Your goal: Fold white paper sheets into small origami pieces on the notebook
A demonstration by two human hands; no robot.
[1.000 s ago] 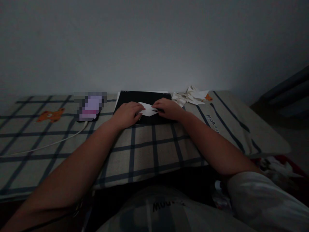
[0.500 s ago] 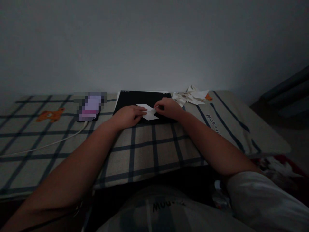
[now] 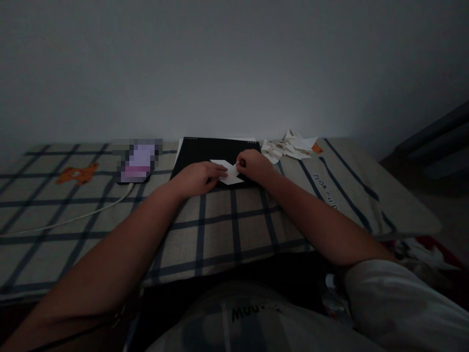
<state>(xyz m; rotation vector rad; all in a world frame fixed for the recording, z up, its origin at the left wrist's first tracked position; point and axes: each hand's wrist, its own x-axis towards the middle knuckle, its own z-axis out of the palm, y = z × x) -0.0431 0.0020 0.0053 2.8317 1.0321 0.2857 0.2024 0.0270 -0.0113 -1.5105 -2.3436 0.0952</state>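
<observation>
A small folded piece of white paper (image 3: 231,174) lies on a black notebook (image 3: 212,148) with punched holes along its far edge. My left hand (image 3: 198,178) rests at the paper's left side, its fingers stretched out over it and pressing down, the thumb apart from them. At the paper's right corner, my right hand (image 3: 254,165) is closed in a pinch on the edge. The fingertips of the right hand partly cover that corner, so the fold there is hard to make out.
A phone (image 3: 139,161), blurred out, lies left of the notebook with a white cable (image 3: 91,213) attached. Torn and crumpled white paper scraps (image 3: 287,147) sit to the right. A checked cloth (image 3: 216,234) covers the table, which meets a wall (image 3: 234,68). A clear bottle (image 3: 332,296) stands below the edge.
The white paper has shifted slightly to the right and toward me, with my left hand moving along. My right hand's fingers have curled in more at the paper's right corner.
</observation>
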